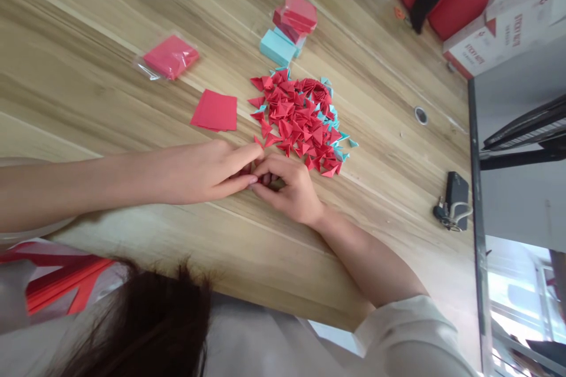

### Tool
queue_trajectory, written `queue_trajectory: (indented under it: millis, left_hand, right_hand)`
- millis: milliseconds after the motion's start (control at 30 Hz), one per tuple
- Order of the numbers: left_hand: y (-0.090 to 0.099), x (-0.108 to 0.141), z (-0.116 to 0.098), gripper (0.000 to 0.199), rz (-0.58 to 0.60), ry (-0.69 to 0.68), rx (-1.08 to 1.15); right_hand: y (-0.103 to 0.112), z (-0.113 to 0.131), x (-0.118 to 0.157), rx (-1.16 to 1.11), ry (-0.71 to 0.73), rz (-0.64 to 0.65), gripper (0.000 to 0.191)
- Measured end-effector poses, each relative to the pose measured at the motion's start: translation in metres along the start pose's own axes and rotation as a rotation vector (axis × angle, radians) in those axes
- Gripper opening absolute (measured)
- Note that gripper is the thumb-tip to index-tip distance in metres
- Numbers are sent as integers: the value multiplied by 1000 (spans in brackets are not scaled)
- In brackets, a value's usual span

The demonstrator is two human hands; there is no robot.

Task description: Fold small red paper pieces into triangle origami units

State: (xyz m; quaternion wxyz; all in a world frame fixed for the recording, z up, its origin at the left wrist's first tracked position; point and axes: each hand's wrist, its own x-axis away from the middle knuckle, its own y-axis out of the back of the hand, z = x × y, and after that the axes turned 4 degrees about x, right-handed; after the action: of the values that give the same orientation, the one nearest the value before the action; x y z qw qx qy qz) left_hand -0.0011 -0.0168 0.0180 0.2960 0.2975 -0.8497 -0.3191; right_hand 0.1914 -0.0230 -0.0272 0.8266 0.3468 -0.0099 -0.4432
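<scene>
My left hand (221, 172) and my right hand (289, 185) meet fingertip to fingertip over the wooden table. Both are closed in a pinch around a small red piece, mostly hidden by the fingers. Just beyond them lies a pile of folded red paper triangles (296, 121), with folded light-blue pieces (340, 138) along its right side. Flat red paper sheets (215, 111) rest above my left hand.
A wrapped red pack (171, 58) lies at the upper left. Red pads (298, 13) and light-blue pads (277, 47) are stacked behind the pile. A black box (457, 197) with keys (447, 218) and a white carton (504, 32) stand to the right.
</scene>
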Motion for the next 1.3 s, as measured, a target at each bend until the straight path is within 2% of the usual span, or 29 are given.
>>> queue_trajectory:
  millis: [333,1300]
  left_hand:
    - [0,-1,2,10,-28,-59,17]
    - [-2,-1,4,10,-41,-64,-13]
  right_hand:
    - [0,0,1,-1,-11,12,7]
    - [0,-1,1,9,-10,14,7]
